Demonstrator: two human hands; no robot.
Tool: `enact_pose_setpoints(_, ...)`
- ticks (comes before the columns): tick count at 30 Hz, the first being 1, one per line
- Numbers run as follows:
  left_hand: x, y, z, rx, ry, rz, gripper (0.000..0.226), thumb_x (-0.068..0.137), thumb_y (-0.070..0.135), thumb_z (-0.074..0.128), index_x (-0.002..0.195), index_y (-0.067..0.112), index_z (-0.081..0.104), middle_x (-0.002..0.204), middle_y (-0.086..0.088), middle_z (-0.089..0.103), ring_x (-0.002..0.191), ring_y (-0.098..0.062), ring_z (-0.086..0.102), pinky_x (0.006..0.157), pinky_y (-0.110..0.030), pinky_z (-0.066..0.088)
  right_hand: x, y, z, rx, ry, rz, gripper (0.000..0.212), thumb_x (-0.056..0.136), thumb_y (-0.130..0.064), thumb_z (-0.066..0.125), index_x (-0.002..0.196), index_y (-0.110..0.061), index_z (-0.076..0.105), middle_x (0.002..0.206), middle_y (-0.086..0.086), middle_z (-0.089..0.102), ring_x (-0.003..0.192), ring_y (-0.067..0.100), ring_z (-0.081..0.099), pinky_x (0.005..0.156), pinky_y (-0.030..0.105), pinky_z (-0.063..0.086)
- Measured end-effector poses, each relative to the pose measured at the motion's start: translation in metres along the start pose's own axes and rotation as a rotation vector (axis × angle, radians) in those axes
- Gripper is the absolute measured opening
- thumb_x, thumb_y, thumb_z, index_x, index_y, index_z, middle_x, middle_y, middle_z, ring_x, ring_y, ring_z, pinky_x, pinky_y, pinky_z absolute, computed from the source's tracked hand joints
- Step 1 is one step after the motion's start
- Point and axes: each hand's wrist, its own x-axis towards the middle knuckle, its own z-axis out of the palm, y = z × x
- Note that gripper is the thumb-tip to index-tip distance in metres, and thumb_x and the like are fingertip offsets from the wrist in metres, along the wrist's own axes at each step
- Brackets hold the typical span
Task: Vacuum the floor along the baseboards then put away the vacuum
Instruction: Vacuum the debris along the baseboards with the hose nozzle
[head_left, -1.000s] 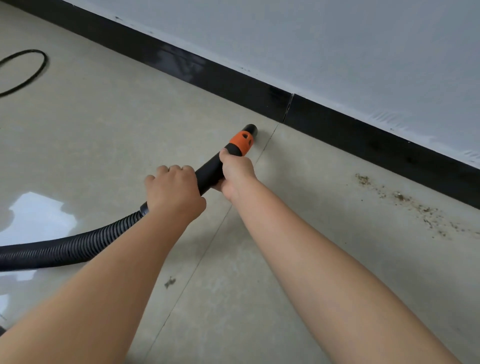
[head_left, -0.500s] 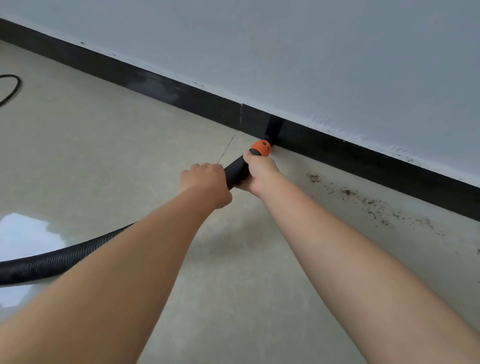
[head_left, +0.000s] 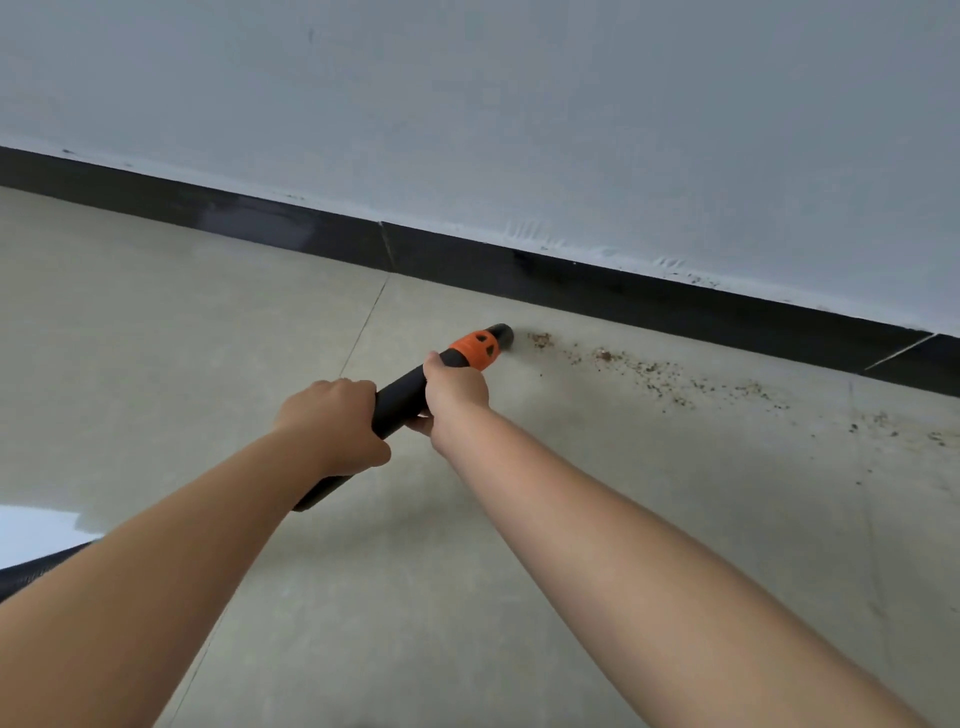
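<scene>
Vacuum hose (head_left: 400, 397) gripped in both hands, long axis running from lower left, up and away, to nozzle tip (head_left: 501, 334) near baseboard (head_left: 623, 299). Orange collar (head_left: 475, 351) directly behind tip. Ribbed section of hose visible at lower left frame edge; vacuum body out of view.

Grip state:
- Right hand (head_left: 457, 387): clenched around black tube just behind orange collar; nearer of the two hands to baseboard and tip.
- Left hand (head_left: 332, 421): clenched around tube further back, away from baseboard.

Position relative to baseboard:
- Tip on or just above floor (head_left: 519, 519), a short gap out from baseboard foot; contact with floor not confirmable.
- Dirt trail (head_left: 649, 369) lying on floor parallel to baseboard, starting just beyond tip and extending rightward along it, thinning toward far right.
- Floor along baseboard left of tip showing no visible dirt.

Key relation: nearest crumbs just beside tip on its right; hose axis angled toward baseboard, dirt line parallel to it.

Assessment: vacuuming stage in progress, most of visible trail not yet collected. Probable next move: sweep tip rightward along baseboard, guided by right hand, left hand feeding hose. Putting away not yet due.
</scene>
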Motion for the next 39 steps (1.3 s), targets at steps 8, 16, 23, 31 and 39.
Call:
enact_pose_setpoints(8, -0.029, 0.009, 0.012, -0.01, -0.116, -0.039, 0.024, 0.072, 0.027, 0.063, 0.076, 0.021, 0.04, 0.072, 0.006, 0.05, 0.069, -0.016, 0.05, 0.05, -0.022, 0.033, -0.009, 0.024, -0.011, -0.017, -0.054, 0.051, 0.045, 0.096, -0.032, 0.048, 0.133, -0.008, 0.039, 0.119, 0.01, 0.054, 0.107, 0.033, 0.058, 0.08, 0.04, 0.055)
enact_pose_setpoints(16, -0.045, 0.025, 0.015, -0.12, -0.25, -0.031, 0.023, 0.065, 0.026, 0.067, 0.075, 0.021, 0.047, 0.073, 0.004, 0.059, 0.064, -0.011, 0.054, 0.05, -0.021, 0.037, -0.02, 0.035, -0.033, -0.035, -0.034, 0.062, 0.034, 0.098, -0.028, 0.046, 0.124, -0.007, 0.045, 0.074, 0.002, 0.041, 0.086, 0.025, 0.047, 0.092, 0.047, 0.05)
enact_pose_setpoints(23, -0.033, 0.06, 0.019, -0.248, -0.218, -0.033, 0.022, 0.067, 0.024, 0.067, 0.075, 0.019, 0.047, 0.07, 0.004, 0.055, 0.06, -0.01, 0.05, 0.048, -0.021, 0.035, -0.01, 0.02, -0.056, -0.106, 0.051, -0.038, 0.031, 0.098, -0.025, 0.045, 0.123, -0.008, 0.043, 0.078, 0.003, 0.041, 0.089, 0.025, 0.046, 0.087, 0.046, 0.051)
enact_pose_setpoints(31, -0.014, 0.084, 0.01, -0.297, -0.168, -0.071, 0.021, 0.068, 0.023, 0.065, 0.071, 0.016, 0.045, 0.068, 0.002, 0.054, 0.056, -0.012, 0.05, 0.046, -0.021, 0.033, 0.005, -0.012, -0.065, -0.21, 0.042, -0.061, 0.03, 0.099, -0.024, 0.042, 0.123, -0.005, 0.043, 0.118, 0.014, 0.05, 0.114, 0.035, 0.05, 0.095, 0.048, 0.046)
enact_pose_setpoints(39, 0.003, 0.085, 0.001, -0.305, -0.152, -0.062, 0.022, 0.068, 0.023, 0.066, 0.073, 0.016, 0.046, 0.07, 0.0, 0.057, 0.059, -0.013, 0.053, 0.047, -0.021, 0.035, 0.01, -0.03, -0.062, -0.177, 0.02, -0.053, 0.032, 0.097, -0.017, 0.044, 0.126, -0.003, 0.042, 0.124, 0.015, 0.05, 0.114, 0.035, 0.051, 0.095, 0.049, 0.046)
